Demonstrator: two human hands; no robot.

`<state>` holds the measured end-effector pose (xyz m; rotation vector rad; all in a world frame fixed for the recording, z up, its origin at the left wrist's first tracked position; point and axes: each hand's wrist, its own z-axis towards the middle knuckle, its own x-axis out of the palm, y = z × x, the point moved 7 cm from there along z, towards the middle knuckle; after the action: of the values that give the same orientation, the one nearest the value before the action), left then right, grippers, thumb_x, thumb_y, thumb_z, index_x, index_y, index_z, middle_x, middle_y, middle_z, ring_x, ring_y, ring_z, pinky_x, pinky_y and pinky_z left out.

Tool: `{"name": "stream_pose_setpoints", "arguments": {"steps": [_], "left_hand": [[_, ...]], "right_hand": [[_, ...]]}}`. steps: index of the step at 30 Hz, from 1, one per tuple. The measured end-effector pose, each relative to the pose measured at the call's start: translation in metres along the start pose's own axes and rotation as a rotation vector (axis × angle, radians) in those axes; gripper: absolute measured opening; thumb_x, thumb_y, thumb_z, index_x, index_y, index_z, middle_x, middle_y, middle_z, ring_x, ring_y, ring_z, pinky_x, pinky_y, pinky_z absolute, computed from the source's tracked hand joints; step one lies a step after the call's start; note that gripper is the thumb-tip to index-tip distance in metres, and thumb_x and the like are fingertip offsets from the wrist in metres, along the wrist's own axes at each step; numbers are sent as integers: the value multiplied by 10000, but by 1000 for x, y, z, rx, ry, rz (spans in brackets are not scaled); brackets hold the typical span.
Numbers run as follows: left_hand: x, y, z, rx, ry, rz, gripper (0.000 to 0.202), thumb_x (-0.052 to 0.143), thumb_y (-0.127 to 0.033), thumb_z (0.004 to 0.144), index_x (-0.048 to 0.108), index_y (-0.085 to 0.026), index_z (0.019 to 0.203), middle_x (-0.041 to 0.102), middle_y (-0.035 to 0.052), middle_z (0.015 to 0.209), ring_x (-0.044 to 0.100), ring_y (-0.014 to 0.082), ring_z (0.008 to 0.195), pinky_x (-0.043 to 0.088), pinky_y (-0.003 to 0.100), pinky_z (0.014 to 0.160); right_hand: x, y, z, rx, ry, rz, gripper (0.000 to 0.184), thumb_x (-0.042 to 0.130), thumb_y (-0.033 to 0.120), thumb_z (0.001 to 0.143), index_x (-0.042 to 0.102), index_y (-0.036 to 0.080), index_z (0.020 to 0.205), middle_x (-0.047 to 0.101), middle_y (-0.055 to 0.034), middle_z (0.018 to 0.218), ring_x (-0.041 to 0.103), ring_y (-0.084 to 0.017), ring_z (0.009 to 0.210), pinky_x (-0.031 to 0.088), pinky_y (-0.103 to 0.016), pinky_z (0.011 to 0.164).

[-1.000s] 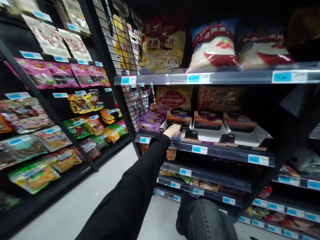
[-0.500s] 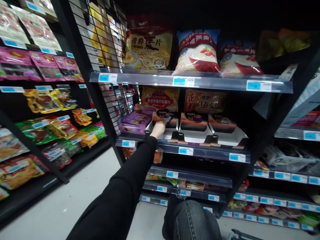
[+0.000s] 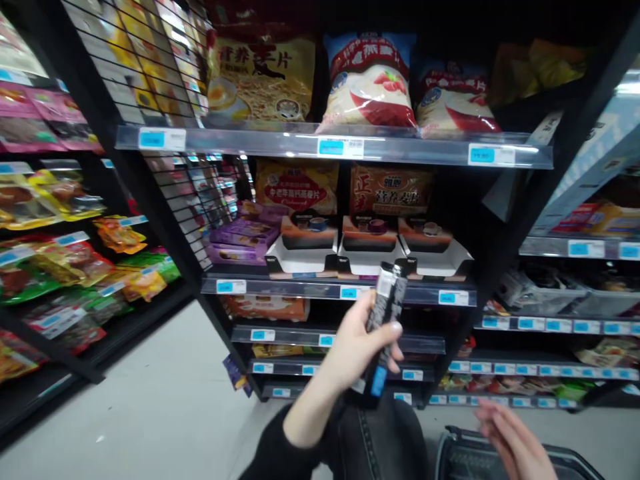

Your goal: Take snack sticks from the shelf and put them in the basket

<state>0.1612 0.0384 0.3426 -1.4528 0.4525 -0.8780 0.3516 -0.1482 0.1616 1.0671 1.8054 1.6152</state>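
My left hand (image 3: 350,350) is wrapped round narrow black stick packs (image 3: 386,308), with silver and blue showing at the ends. It holds them upright and slightly tilted above my knee, in front of the shelves. My right hand (image 3: 517,443) is low on the right, fingers stretched out and close together, with nothing visible in it. Beneath it is a dark shopping basket (image 3: 443,453). Behind the packs, on the middle shelf, stand three open display boxes: a left one (image 3: 303,268), a centre one (image 3: 367,267) and a right one (image 3: 440,267).
Purple packets (image 3: 243,233) are stacked left of the boxes. On the top shelf (image 3: 250,140) are large cereal bags (image 3: 370,87). A black wire-mesh divider (image 3: 175,200) stands at the left, and snack shelves flank both sides. Pale floor (image 3: 155,400) shows at lower left.
My left hand has drawn back from the left display box, bringing the black stick packs toward me. My right hand and more of the basket have come into view. The view has shifted.
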Motion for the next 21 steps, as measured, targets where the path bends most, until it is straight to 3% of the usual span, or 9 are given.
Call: {"name": "stream_pose_setpoints", "arguments": {"steps": [4, 6, 9, 13, 15, 19, 21], "left_hand": [[67, 35, -19, -47, 82, -41, 353, 599, -273, 791, 481, -172, 1108, 584, 6, 732, 573, 103, 510, 505, 230, 502], [89, 48, -24, -63, 147, 14, 311, 578, -231, 798, 525, -173, 1098, 605, 23, 812, 591, 106, 560, 509, 231, 558], [107, 68, -36, -129, 248, 57, 329, 525, -233, 830, 508, -191, 1156, 617, 38, 883, 619, 133, 624, 521, 254, 605], [115, 100, -54, -226, 348, 144, 395, 422, -307, 896, 361, -243, 1282, 603, 19, 816, 590, 135, 556, 512, 273, 564], [115, 114, -58, -212, 326, 213, 421, 424, -317, 899, 323, -257, 1303, 609, 29, 856, 591, 139, 577, 517, 299, 617], [108, 122, -59, -27, 158, 339, 402, 529, -285, 854, 410, -266, 1238, 568, 62, 1115, 588, 188, 958, 451, 347, 897], [108, 123, -60, 15, 160, 354, 355, 525, -289, 862, 444, -266, 1206, 576, 48, 1093, 561, 188, 1021, 434, 341, 924]], "right_hand": [[36, 92, -15, -305, 25, 24, 387, 669, 475, 703, 638, 151, 911, 621, -54, 728, 575, -159, 699, 504, -265, 686], [46, 110, -31, -355, 24, 52, 372, 616, 462, 763, 602, 163, 984, 619, -62, 775, 566, -150, 646, 497, -259, 593], [49, 102, -49, -264, 69, 81, 340, 588, 446, 797, 551, 197, 1025, 554, -6, 643, 459, -106, 440, 394, -219, 387], [34, 89, -61, -205, 114, -17, 253, 615, 422, 780, 572, 188, 867, 546, 2, 621, 447, -97, 422, 406, -223, 397], [22, 92, -64, -238, 59, -102, 237, 632, 406, 768, 577, 177, 790, 569, -11, 657, 503, -110, 506, 443, -220, 468], [8, 100, -68, -326, -5, -227, 232, 632, 380, 774, 565, 165, 720, 561, -11, 656, 532, -118, 609, 461, -210, 568], [4, 99, -70, -340, -20, -266, 205, 617, 374, 787, 579, 173, 783, 566, -10, 676, 538, -122, 613, 464, -216, 573]]}}
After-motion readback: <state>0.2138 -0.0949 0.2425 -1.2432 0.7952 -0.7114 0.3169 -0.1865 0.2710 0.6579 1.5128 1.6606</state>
